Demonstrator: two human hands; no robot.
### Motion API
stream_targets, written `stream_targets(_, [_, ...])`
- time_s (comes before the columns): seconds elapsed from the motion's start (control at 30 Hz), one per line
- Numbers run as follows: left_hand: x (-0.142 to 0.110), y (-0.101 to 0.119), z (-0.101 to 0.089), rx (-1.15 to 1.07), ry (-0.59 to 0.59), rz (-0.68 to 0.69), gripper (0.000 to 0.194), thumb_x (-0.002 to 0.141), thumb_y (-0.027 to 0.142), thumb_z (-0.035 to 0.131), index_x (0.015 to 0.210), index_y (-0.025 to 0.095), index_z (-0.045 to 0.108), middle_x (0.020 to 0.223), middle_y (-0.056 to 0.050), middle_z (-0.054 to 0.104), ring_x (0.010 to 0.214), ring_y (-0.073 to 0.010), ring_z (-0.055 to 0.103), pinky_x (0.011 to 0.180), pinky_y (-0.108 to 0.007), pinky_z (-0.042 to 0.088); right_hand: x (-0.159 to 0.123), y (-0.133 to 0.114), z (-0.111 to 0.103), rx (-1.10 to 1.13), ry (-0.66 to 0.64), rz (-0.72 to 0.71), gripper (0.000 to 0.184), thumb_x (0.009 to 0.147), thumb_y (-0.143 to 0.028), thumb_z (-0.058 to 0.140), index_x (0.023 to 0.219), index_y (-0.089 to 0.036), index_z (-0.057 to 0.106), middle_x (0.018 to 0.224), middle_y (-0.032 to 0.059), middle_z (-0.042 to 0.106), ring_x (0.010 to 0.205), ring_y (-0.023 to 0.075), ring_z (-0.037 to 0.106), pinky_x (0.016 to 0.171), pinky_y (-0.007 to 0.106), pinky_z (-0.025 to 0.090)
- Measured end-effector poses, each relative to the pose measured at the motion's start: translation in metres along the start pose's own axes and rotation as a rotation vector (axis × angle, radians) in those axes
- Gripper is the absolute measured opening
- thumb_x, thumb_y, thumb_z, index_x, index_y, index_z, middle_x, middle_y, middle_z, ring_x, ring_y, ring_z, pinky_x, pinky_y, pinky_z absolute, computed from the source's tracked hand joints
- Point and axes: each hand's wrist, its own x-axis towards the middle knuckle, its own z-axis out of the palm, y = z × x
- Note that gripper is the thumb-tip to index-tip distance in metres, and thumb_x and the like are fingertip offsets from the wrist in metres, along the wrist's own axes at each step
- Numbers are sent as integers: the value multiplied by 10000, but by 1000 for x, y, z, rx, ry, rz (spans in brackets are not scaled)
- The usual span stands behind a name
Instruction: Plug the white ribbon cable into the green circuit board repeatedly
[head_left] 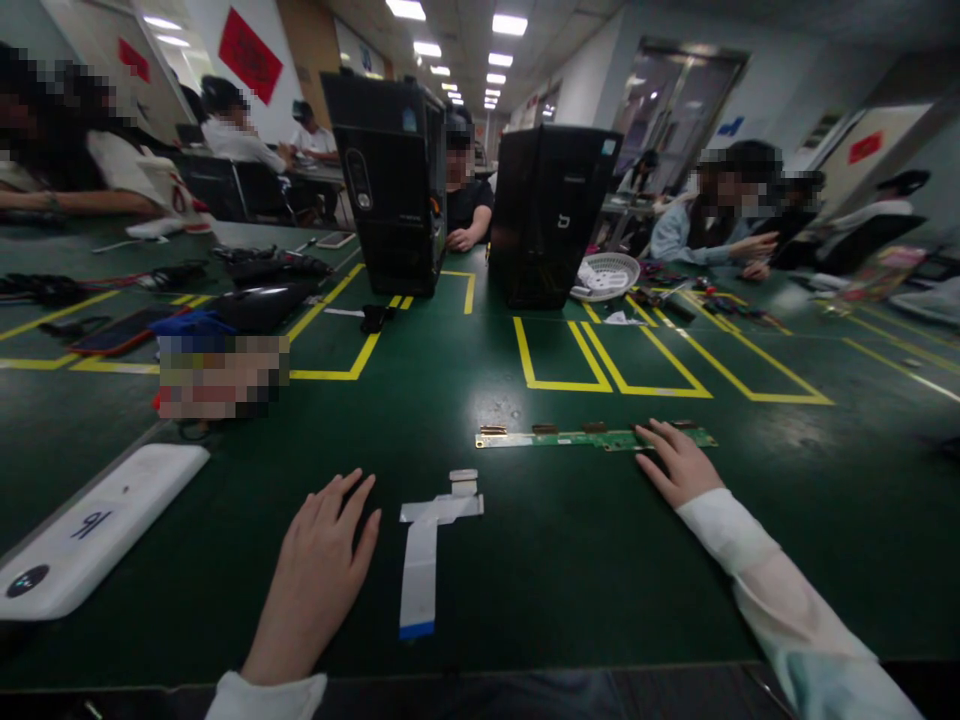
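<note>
A long, narrow green circuit board (577, 438) lies crosswise on the table, with several brown connector flaps along its far edge. My right hand (675, 460) rests at the board's right part, fingers spread and touching or just over it; the fingers cover some of the board. To the left, a white flat ribbon cable (420, 570) with a blue end lies folded on the table, its connector end pointing away from me. My left hand (322, 560) lies palm down beside the cable, apart from it, fingers stretched out and holding nothing.
Two black computer towers (390, 200) stand across the green table (540, 570), a person behind them. A white device (105, 530) lies at left. Beyond it are a blue cloth (191, 325) and cables. A white basket (607, 275) stands right of the towers.
</note>
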Motion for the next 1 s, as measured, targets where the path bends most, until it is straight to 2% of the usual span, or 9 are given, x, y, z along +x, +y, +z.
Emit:
stream_targets(0.07, [0, 0, 0, 7, -4, 3, 551, 952, 436, 336, 1352, 108, 526, 1392, -167, 532, 1294, -328, 489, 1077, -530, 397, -4, 13, 6, -88, -36, 117, 568, 952, -480, 362, 1344, -114, 547, 1320, 212, 546, 1191, 324, 554, 978, 471, 477])
stream_targets(0.13, [0, 0, -1, 12, -6, 2, 553, 953, 436, 334, 1351, 104, 527, 1390, -172, 533, 1293, -331, 490, 1073, -533, 401, -7, 18, 10, -141, -65, 172, 576, 955, -485, 362, 1370, -120, 527, 1300, 209, 558, 1151, 312, 578, 953, 447, 493])
stream_targets(0.23, [0, 1, -1, 15, -9, -4, 553, 952, 436, 332, 1343, 100, 535, 1386, -177, 536, 1291, -336, 491, 1069, -539, 404, -6, 7, 9, -199, -75, 186, 578, 963, -495, 355, 1382, -134, 520, 1303, 207, 554, 1144, 310, 574, 945, 437, 490])
stream_targets(0.4, [0, 0, -1, 9, -6, 4, 557, 952, 437, 330, 1350, 99, 525, 1392, -181, 529, 1293, -338, 489, 1067, -539, 403, 10, -44, 1, -247, -97, 233, 563, 966, -503, 358, 1363, -149, 542, 1296, 220, 556, 1119, 333, 566, 899, 462, 488])
stream_targets(0.57, [1, 0, 0, 22, 4, 15, 558, 948, 438, 332, 1332, 90, 541, 1375, -188, 540, 1278, -346, 501, 1056, -539, 412, 34, -120, -10, -223, -184, 312, 634, 944, -559, 382, 1389, -126, 513, 1346, 252, 513, 1154, 381, 529, 850, 473, 478])
stream_targets(0.7, [1, 0, 0, 26, 8, 8, 547, 951, 428, 325, 1333, 103, 541, 1375, -174, 542, 1279, -335, 502, 1067, -524, 405, 51, -187, -22, -140, -271, 211, 685, 938, -567, 399, 1470, -135, 403, 1454, 224, 428, 1258, 381, 450, 933, 482, 430])
stream_targets(0.77, [1, 0, 0, 26, 9, 6, 545, 951, 428, 323, 1337, 108, 538, 1377, -170, 542, 1277, -330, 504, 1073, -519, 400, 57, -213, -25, -92, -309, 134, 694, 936, -580, 393, 1483, -154, 381, 1479, 208, 404, 1285, 377, 425, 957, 486, 409])
stream_targets(0.87, [1, 0, 0, 25, 13, 6, 551, 951, 435, 324, 1339, 106, 534, 1379, -174, 540, 1282, -331, 499, 1076, -518, 396, 64, -233, -27, -28, -322, 34, 693, 938, -584, 383, 1490, -166, 369, 1496, 196, 384, 1306, 370, 403, 977, 482, 389])
stream_targets(1.0, [1, -1, 0, 17, 7, 7, 546, 951, 437, 328, 1341, 113, 533, 1380, -169, 539, 1284, -329, 495, 1076, -520, 394, 67, -232, -27, 20, -324, -32, 670, 946, -559, 386, 1487, -163, 374, 1519, 182, 353, 1324, 357, 381, 989, 473, 377])
